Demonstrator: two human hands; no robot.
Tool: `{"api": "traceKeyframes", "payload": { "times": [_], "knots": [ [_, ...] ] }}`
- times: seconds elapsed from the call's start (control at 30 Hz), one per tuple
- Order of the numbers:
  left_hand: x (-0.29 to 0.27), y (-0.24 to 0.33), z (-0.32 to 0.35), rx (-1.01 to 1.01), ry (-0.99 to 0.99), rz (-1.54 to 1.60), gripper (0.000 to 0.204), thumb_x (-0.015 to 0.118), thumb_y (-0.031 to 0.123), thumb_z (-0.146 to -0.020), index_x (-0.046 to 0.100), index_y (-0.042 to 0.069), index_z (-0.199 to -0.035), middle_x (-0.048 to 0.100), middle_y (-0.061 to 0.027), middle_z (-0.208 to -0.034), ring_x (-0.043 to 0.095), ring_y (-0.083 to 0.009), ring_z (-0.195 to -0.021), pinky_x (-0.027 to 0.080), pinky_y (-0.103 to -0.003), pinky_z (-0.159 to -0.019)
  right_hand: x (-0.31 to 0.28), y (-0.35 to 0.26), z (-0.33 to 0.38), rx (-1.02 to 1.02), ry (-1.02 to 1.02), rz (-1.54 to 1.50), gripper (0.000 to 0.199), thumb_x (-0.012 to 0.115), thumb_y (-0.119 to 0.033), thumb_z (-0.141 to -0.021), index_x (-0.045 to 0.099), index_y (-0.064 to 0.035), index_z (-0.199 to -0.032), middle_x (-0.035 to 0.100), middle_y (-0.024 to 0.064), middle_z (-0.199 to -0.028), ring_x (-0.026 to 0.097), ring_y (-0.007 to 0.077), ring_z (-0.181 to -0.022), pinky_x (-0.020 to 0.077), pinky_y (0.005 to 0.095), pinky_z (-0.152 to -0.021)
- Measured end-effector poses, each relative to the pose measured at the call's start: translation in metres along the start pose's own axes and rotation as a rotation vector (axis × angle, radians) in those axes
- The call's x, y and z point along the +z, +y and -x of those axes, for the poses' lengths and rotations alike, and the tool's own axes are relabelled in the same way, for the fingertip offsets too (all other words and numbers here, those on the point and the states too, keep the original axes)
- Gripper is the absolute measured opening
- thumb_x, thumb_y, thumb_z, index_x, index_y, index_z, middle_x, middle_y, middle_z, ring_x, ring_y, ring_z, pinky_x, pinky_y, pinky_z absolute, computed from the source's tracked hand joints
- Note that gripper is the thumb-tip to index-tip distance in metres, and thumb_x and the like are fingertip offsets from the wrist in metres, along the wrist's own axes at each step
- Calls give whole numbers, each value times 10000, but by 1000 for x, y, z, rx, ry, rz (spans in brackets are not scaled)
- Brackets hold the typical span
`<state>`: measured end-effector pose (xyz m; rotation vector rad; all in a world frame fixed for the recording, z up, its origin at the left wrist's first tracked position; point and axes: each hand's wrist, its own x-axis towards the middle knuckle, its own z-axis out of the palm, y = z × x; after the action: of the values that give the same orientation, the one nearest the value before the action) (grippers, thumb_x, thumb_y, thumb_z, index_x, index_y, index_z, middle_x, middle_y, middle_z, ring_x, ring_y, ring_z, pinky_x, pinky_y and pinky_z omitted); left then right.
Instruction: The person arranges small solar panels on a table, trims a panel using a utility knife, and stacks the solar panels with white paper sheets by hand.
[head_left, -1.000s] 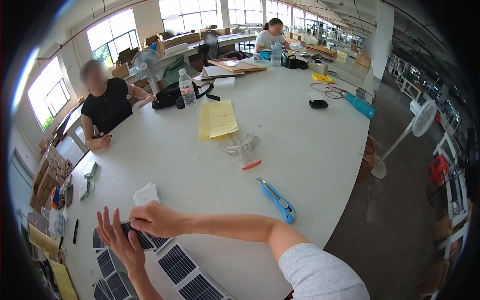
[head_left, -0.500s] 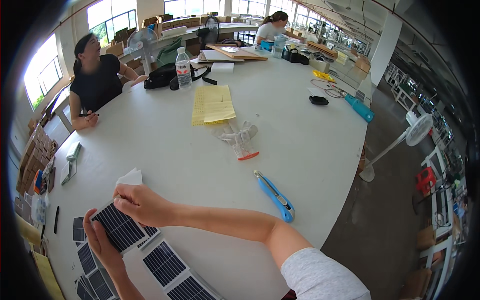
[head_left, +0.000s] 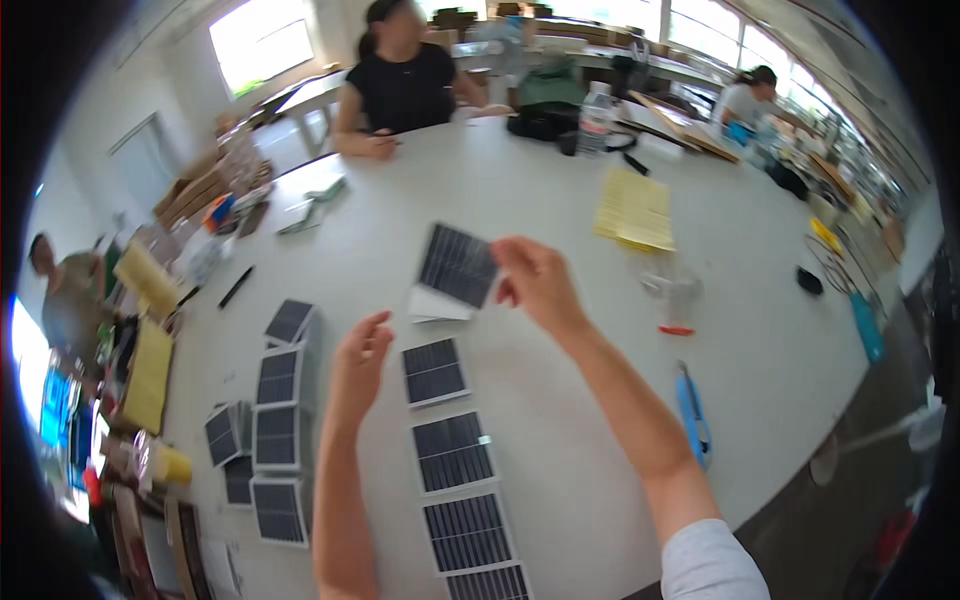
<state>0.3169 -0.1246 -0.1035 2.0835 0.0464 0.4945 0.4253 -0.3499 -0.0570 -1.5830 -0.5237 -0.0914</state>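
My right hand [head_left: 537,282] grips the right edge of a small dark solar panel [head_left: 457,262], tilted above the table. White flat pieces [head_left: 440,305] show just below that panel. To the left, my left hand [head_left: 361,362] is held with its fingers apart and nothing in them. Between my forearms a column of solar panels runs toward me, with a nearest-to-hand panel [head_left: 435,370] and another panel [head_left: 453,452] bearing a small pale mark at its edge. Left of my left forearm stand stacks of white-edged solar panels [head_left: 276,436], some lying askew.
Right of my right arm lies a blue utility knife [head_left: 692,415]. Beyond it are a clear bag-like glove [head_left: 672,292], yellow sheets [head_left: 636,210] and a water bottle [head_left: 594,120]. A black pen [head_left: 236,286] lies at left. A person [head_left: 405,85] sits across the table.
My view has swung left. My left hand has let go of the panel and moved apart; my right hand now holds a panel alone, farther out over the table.
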Motion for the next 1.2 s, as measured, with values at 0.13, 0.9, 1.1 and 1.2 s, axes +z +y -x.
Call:
{"api": "traceKeyframes", "payload": {
  "times": [0.13, 0.9, 1.1, 1.2],
  "knots": [
    [-11, -11, 12, -13, -148, -428, 648, 721, 352, -751, 497, 35, -1269, 447, -157, -1290, 422, -292, -1196, 386, -386, -984, 5, 22, -7, -153, 15, 304, 258, 576, -247, -906, 659, -37, -1032, 644, 92, -864, 644, 164, -781, 505, 266, -637],
    [-29, 4, 23, -152, -475, -466, 1000, 828, 366, -561, 344, 79, -1387, 297, -101, -1419, 209, -283, -1339, 224, -386, -1119, 78, 48, -52, -41, -648, 1129, 917, 812, -378, -617, 336, -254, -1390, 273, 81, -1465, 238, 268, -1368, 260, 554, -1060],
    [-20, 0, 23, -138, -445, -451, 937, 817, 399, -561, 413, 73, -1341, 363, -93, -1370, 268, -271, -1308, 240, -385, -1098, 85, 62, -82, -57, -594, 1214, 900, 810, -384, -618, 351, -241, -1379, 313, 71, -1444, 272, 269, -1348, 275, 540, -1052],
    [-14, -1, 17, -124, -426, -421, 885, 812, 394, -571, 446, 92, -1318, 387, -101, -1346, 299, -277, -1293, 252, -394, -1093, 76, 73, -84, -245, -456, 1218, 848, 798, -412, -628, 393, -224, -1348, 369, 63, -1401, 339, 262, -1306, 330, 504, -1013]
  ]
}}
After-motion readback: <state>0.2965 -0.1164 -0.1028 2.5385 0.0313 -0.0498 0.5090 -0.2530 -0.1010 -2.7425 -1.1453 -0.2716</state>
